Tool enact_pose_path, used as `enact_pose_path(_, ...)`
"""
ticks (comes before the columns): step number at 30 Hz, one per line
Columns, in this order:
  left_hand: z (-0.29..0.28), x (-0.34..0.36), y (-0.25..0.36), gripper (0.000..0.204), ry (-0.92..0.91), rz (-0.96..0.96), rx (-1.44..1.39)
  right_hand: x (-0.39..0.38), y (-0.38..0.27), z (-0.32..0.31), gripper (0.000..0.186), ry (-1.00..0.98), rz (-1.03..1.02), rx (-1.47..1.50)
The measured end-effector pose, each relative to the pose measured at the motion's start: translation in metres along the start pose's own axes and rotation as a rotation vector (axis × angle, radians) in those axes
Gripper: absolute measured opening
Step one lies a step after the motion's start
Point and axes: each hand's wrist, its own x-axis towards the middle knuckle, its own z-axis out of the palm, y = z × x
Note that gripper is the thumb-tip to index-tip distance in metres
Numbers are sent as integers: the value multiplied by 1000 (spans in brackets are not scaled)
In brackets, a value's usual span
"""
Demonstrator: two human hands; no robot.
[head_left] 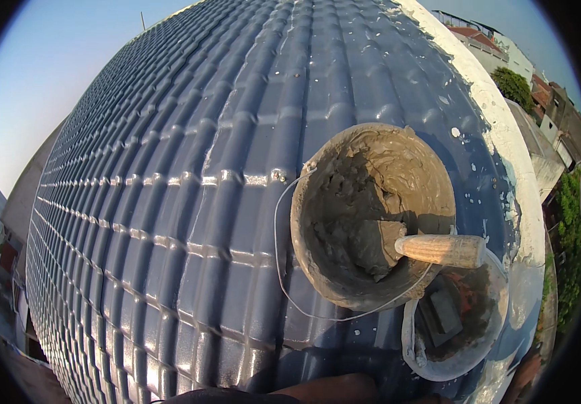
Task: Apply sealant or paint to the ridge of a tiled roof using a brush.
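Observation:
Neither of my hands can be made out. A strip of bare skin (334,389) shows at the lower edge beside dark cloth (236,396); which body part it is I cannot tell. Another skin-toned shape (523,377) appears at the lower right, too cut off to name. Ahead of me, a mortar-caked bucket (307,252) stands on the roof, partly filled with wet grey-brown mortar (348,195). A trowel lies in it, its wooden handle (442,250) sticking out over the right rim and its blade smeared with mortar. The bucket's thin wire handle (278,259) hangs down on the near side.
A whitish second bucket (455,372), holding a dark blocky object (441,316), stands close against the first. Glossy blue-grey roof tiles (236,215) slope away in ridged rows. Along the right runs a pale, mortar-spattered edge (499,101), with trees (568,215) and buildings below.

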Motion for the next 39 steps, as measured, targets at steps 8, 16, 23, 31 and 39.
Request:
enact_pose_path(8,2,5,-7,60,-46,-49,-29,34,-145,-74,29,108,-124,332)
enact_pose_path(16,12,5,-11,52,145,-2,1,41,-108,-167,45,-39,218,1447)
enact_pose_path(23,3,-12,5,40,166,-13,-38,7,-52,-188,51,-163,372,1551)
enact_pose_path(31,-10,-18,5,48,34,83,58,2,-57,-232,37,64,239,1161)
enact_pose_path(39,-9,-18,4,52,88,99,71,40,-105,-210,31,177,-227,690)
